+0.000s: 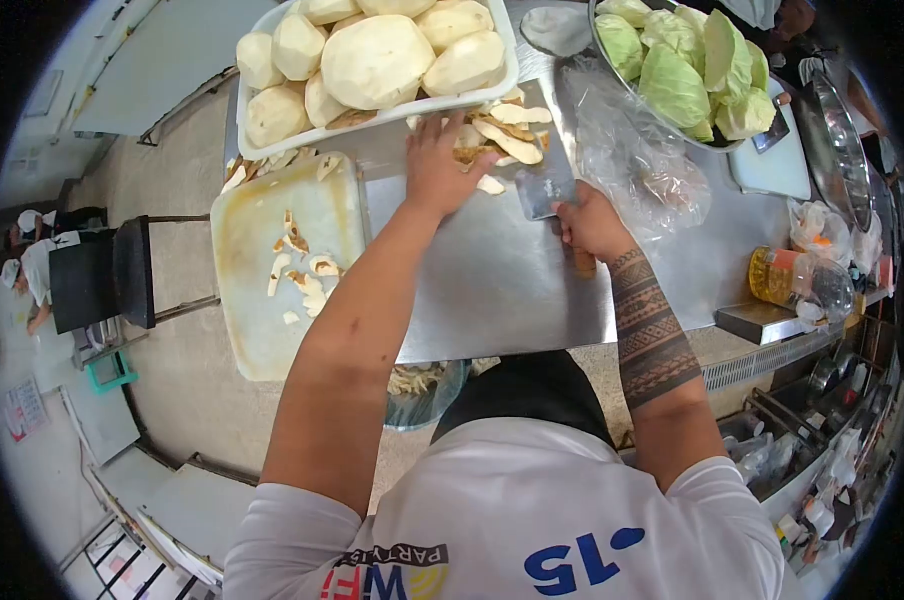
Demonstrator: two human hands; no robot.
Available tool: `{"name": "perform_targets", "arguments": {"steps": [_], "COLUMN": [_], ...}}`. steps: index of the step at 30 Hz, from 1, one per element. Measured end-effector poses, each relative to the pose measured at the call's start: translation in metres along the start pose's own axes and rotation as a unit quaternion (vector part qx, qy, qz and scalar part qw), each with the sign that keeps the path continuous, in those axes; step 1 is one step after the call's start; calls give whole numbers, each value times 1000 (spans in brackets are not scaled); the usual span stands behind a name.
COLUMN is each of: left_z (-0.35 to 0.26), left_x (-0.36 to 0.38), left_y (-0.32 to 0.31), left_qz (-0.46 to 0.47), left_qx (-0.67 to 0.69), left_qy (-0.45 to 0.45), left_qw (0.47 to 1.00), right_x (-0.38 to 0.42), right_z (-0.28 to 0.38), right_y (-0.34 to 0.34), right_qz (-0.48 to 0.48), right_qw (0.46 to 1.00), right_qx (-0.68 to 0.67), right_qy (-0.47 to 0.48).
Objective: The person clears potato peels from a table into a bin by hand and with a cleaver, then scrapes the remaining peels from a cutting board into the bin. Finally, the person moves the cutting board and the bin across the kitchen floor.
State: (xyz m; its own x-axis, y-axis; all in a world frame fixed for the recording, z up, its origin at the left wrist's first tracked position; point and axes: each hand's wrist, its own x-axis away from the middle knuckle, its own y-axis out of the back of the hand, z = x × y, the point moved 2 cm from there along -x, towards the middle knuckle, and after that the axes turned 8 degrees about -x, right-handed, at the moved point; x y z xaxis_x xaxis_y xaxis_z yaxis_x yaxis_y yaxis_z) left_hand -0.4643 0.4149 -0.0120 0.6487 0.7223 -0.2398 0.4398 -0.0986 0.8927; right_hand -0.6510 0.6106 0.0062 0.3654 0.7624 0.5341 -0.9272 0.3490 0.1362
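Observation:
My right hand [594,222] is wrapped round the handle of a broad-bladed knife [546,190] over the steel table [492,280]. The blade points left, beside a pile of peelings [512,135]. My left hand [446,165] reaches to the left side of that pile with its fingers apart, touching the peelings, just below the white tray [507,85] of peeled root vegetables [377,62]. On the left lies a cutting board [247,250] with several loose peelings [312,285] on it.
Crumpled clear plastic [662,190] lies right of the knife. Behind it stands a bowl of cabbage pieces [675,85]. An oil bottle [777,275] is at the right. Below the table edge hangs a bag of scraps [422,395]. People work at far left.

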Motion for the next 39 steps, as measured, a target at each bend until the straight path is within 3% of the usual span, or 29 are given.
{"name": "perform_targets", "arguments": {"steps": [5, 8, 9, 11, 13, 18, 21, 25, 28, 30, 32, 33, 35, 36, 39], "left_z": [-24, -35, -36, -40, -41, -34, -32, -26, -9, 4, 21, 34, 66, 78, 97], "left_x": [20, 39, 48, 68, 92, 159, 206, 288, 364, 420, 477, 508, 562, 584, 605], "left_y": [-6, 2, 3, 8, 13, 38, 78, 141, 177, 186, 181, 170, 140, 128, 125], "left_qz": [-2, -2, -11, -21, -33, -81, -142, -195, -214, -232, -185, -149, -71, -31, -57], "left_qx": [-49, -19, -9, -7, -4, 36, 56, 23, -34, 14, 6, -65, -83, -89, -73], "left_qy": [11, 15, 18, 50, 71, 85, 81, 128, 180, 239, 310, 349, 427, 464, 427], "left_qw": [999, 1000, 1000, 998, 997, 992, 985, 972, 960, 943, 932, 923, 898, 881, 899], "right_x": [14, 41, 35, 45, 80, 129, 183, 241, 268, 276, 273, 274, 278, 282, 296], "right_z": [-20, -19, -47, -61, -35, -69, -55, -45, -58, -66, -90, -95, -100, -101, -98], "right_y": [-28, -55, -63, -80, -99, -144, -166, -197, -218, -224, -221, -216, -201, -193, -163], "right_qz": [49, 59, 61, 60, 71, 58, 86, 180, 320, 396, 466, 464, 455, 437, 342], "right_qw": [998, 998, 994, 991, 997, 989, 983, 944, 903, 865, 817, 802, 764, 785, 855], "right_qx": [-22, 20, 64, 68, 34, 79, 91, 151, 196, 225, 246, 301, 410, 396, 348], "right_qy": [39, 2, 70, 97, 20, 114, 136, 230, 208, 209, 235, 225, 204, 190, 179]}}
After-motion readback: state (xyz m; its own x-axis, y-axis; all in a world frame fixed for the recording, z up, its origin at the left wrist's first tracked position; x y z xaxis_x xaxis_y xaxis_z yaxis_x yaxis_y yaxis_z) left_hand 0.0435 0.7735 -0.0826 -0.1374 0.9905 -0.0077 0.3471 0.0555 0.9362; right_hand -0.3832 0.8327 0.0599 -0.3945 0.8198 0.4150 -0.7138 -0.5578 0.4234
